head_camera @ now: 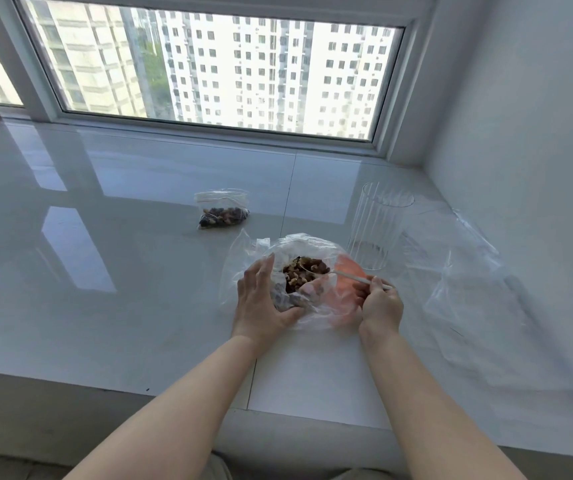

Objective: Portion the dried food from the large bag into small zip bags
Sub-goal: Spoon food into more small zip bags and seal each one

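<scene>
The right hand (380, 303), its grip closed on a spoon (333, 271), reached leftward into the large bag (299, 271), which the left hand (261, 299) held open.

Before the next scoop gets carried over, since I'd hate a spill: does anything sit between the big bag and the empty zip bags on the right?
Yes. The clear ribbed glass stands just right of the large bag, beside the path to the empty zip bags. The right hand holds the spoon in the food; the left hand steadies the bag.
</scene>
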